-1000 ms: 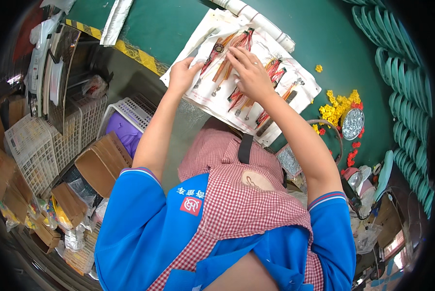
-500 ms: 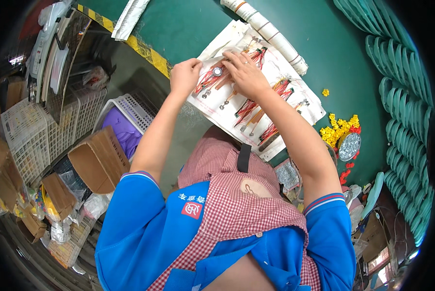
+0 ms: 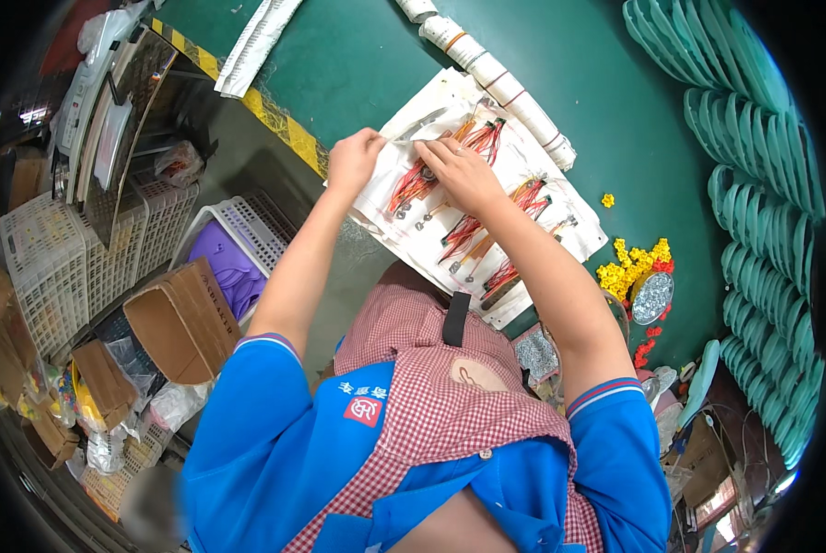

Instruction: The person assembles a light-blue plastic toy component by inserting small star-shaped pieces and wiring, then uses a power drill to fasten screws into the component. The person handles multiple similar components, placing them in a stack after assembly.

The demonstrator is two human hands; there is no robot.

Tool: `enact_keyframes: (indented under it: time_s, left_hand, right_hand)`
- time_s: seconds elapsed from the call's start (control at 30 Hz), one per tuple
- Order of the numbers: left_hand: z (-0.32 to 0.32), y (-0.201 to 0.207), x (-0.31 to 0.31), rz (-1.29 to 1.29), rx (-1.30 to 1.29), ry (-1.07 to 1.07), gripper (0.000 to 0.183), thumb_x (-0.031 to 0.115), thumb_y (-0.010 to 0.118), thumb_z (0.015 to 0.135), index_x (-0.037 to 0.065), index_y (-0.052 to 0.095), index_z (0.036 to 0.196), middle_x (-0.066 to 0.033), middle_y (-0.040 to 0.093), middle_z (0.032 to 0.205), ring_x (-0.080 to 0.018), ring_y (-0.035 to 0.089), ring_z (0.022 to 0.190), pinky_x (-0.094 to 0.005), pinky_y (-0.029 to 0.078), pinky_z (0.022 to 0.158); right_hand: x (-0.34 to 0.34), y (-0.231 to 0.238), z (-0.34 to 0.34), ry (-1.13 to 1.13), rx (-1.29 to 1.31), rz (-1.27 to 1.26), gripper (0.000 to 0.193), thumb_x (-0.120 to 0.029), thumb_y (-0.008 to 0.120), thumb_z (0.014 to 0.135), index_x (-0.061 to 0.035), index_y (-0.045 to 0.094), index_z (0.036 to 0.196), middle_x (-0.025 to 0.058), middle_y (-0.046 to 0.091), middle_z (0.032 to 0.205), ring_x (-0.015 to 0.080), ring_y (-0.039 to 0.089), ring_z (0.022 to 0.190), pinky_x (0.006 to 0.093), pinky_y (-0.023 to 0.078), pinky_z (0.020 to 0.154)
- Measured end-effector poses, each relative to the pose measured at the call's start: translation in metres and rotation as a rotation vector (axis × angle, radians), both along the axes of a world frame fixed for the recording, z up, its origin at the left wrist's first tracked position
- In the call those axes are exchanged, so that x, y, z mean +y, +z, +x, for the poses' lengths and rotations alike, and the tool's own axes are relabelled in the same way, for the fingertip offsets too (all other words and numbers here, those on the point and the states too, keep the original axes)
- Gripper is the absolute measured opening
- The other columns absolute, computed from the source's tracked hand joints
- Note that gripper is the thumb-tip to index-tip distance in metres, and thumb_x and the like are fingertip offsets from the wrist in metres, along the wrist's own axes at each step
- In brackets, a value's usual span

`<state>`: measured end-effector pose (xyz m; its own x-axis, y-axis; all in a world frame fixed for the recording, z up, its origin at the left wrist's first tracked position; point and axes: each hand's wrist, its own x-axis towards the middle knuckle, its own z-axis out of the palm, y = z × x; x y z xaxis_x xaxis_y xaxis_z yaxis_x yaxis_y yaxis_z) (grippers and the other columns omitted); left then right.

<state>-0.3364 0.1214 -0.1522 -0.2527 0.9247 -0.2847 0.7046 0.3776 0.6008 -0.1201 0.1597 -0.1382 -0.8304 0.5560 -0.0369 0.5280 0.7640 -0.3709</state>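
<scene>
A white sheet [image 3: 514, 241] lies at an angle on the green table, bearing several bundles of red and orange wires [image 3: 475, 241] with small dark connectors. A thin, see-through plastic film [image 3: 400, 135] stands up in a curl at the sheet's upper left part. My left hand [image 3: 353, 164] is closed in a pinch on the film near the sheet's left edge. Over the upper wire bundle, my right hand [image 3: 468, 177] has its fingers bent and drawn together at the same film. The fingertips partly hide the wires below.
Rolled white sheets [image 3: 500, 78] lie beyond. On the right are yellow small parts [image 3: 632, 265], a round dish of silvery bits [image 3: 653, 297] and stacked teal curved pieces [image 3: 767, 230]. To the left stand an open cardboard box [image 3: 181, 323] and a basket with purple pieces [image 3: 217, 267].
My right hand's fingers have gone from spread flat over the sheet to bent together, nearer my left hand. The round disc seen on the upper wires is now mostly hidden. The view has shifted slightly.
</scene>
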Motion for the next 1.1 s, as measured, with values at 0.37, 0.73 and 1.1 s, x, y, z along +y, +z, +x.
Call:
enact_keyframes:
  time_s: [0.37,0.73,1.1]
  left_hand:
    - [0.009,0.029,0.005,0.108,0.235,-0.062,0.025,0.026,0.066,0.083,0.018,0.065,0.107,-0.0156,0.068,0.08,-0.0353,0.066,0.078,-0.0449,0.052,0.069]
    - [0.05,-0.003,-0.006,0.35,0.038,-0.2,0.041,0.012,0.064,0.085,0.006,0.056,0.125,-0.0176,0.062,0.117,-0.0345,0.061,0.104,-0.0396,0.051,0.082]
    - [0.056,0.058,0.04,0.492,0.22,-0.19,0.039,0.005,0.064,0.079,0.007,0.063,0.117,-0.0126,0.053,0.12,-0.0316,0.05,0.11,-0.0429,0.039,0.094]
  right_hand:
    - [-0.012,-0.019,-0.007,-0.084,-0.114,0.106,0.041,-0.015,0.049,0.087,-0.0105,0.051,0.127,0.0125,0.03,0.15,0.0297,0.044,0.125,0.0372,0.044,0.096]
    - [-0.007,-0.034,0.013,0.076,0.005,-0.021,0.049,-0.014,0.06,0.08,-0.0175,0.056,0.129,0.0023,0.043,0.144,0.0322,0.038,0.134,0.0406,0.043,0.101]
    - [0.086,0.072,0.163,-0.608,0.48,-0.125,0.046,0.0,0.062,0.079,-0.006,0.059,0.125,0.0147,0.062,0.121,0.0254,0.064,0.101,0.0349,0.052,0.087]
